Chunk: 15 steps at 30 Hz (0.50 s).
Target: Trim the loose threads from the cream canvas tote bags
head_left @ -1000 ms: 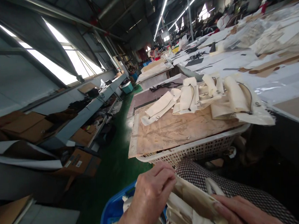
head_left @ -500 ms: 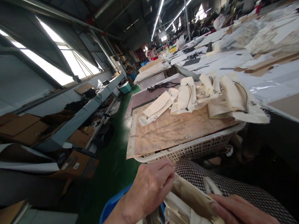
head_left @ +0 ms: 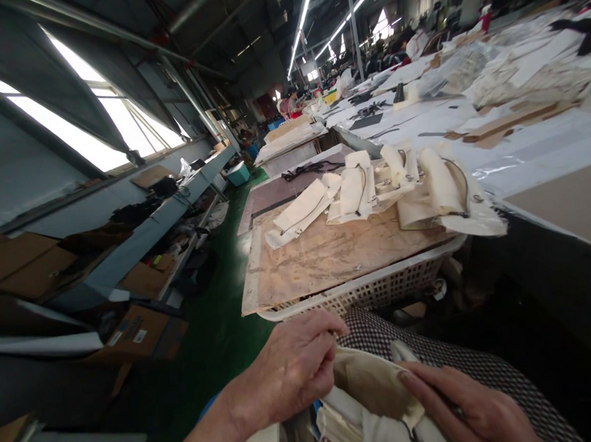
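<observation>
A cream fabric bag (head_left: 368,376) sits over my lap, its mouth gaping upward and its lower part cut off by the frame. My left hand (head_left: 289,361) pinches the bag's far left rim between thumb and curled fingers. On the other side, my right hand (head_left: 467,400) grips the right edge, thumb along the cloth and fingers partly hidden. A dark cord or zip end shows near the right thumb. Checked cloth (head_left: 433,349) covers my leg beneath.
Several cream pouches (head_left: 356,190) with dark zips lie on a wooden board (head_left: 303,267) over a white plastic basket (head_left: 365,293). A long white worktable (head_left: 449,121) with fabric runs along the right. Cartons and a shelf (head_left: 141,237) line the left, beyond the green floor (head_left: 215,306).
Both hands have shifted a little left in view, and the bag's mouth looks wider. My right hand has come further into view. The whole scene has moved slightly left.
</observation>
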### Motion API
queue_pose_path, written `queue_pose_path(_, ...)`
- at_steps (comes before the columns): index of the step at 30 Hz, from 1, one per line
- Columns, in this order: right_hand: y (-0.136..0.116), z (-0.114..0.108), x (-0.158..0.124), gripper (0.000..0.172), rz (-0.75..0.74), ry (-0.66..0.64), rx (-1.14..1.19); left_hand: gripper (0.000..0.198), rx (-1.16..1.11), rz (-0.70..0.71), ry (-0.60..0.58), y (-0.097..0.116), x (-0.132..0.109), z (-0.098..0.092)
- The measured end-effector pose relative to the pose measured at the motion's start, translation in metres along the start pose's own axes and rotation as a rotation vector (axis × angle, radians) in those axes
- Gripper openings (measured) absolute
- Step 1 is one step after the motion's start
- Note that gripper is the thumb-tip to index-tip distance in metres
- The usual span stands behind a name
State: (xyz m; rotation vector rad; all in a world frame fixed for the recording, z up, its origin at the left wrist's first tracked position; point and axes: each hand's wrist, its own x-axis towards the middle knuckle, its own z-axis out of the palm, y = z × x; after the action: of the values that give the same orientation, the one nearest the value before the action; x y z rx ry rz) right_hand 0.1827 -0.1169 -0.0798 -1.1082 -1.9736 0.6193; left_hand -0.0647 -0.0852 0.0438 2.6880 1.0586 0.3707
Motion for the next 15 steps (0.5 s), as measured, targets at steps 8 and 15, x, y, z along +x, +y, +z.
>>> queue_pose_path(8, -0.004, 0.006, -0.004, 0.031, 0.072, 0.127, -0.046, 0.023, -0.095, 0.113, -0.037, 0.001, 0.0, -0.002)
queue_pose_path(15, -0.001, 0.008, -0.01, 0.03, 0.04, 0.107, -0.056, 0.022, -0.174, 0.129, -0.047, 0.004, -0.004, -0.003)
